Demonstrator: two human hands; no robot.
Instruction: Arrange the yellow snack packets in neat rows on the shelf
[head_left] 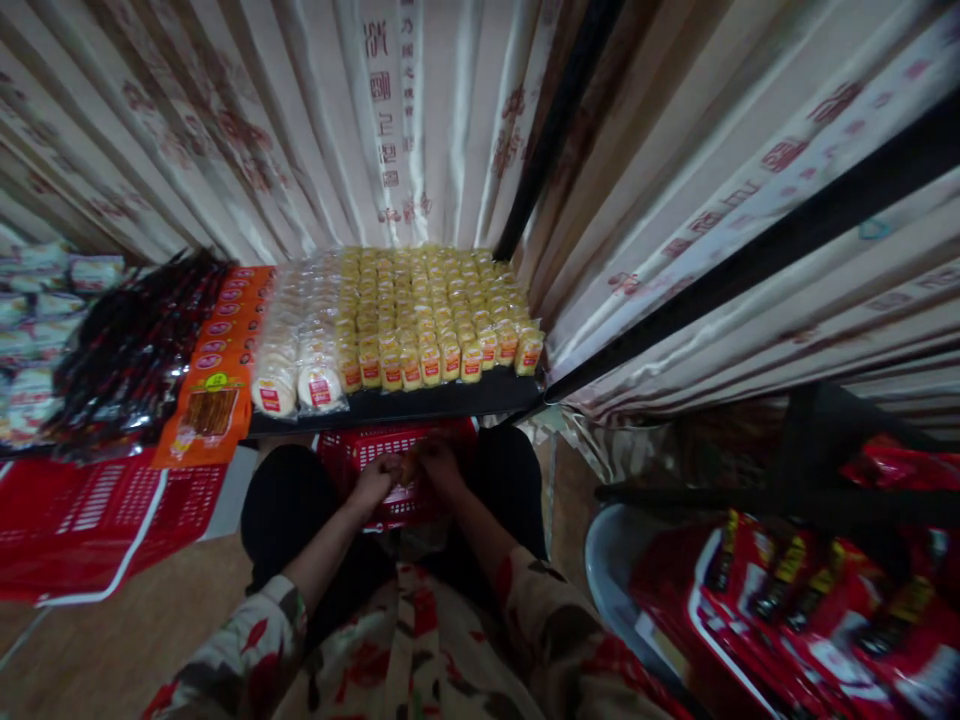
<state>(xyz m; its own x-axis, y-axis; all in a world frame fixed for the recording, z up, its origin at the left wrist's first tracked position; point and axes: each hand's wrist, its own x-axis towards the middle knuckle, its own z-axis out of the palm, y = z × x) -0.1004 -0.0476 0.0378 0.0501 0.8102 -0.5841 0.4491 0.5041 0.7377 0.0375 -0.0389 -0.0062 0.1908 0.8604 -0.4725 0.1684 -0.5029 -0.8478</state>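
Note:
My left hand (377, 477) and my right hand (441, 466) meet over a red plastic basket (352, 452) that sits between my knees. Both hands are closed around a small brownish packet (409, 467), too small and dim to name. Just beyond the basket a dark shelf (420, 402) holds rows of small yellow wrapped snacks (427, 310) and, to their left, stacks of round white cakes (296, 365) in clear wrap. My sleeves are floral patterned.
Orange packets (214, 385) and dark red-and-black packets (127, 350) lie left of the shelf, pale packs (34, 310) farther left. A red sheet (82, 520) covers the floor at left. Red bags (810, 610) fill a basin at lower right. Printed curtains hang behind.

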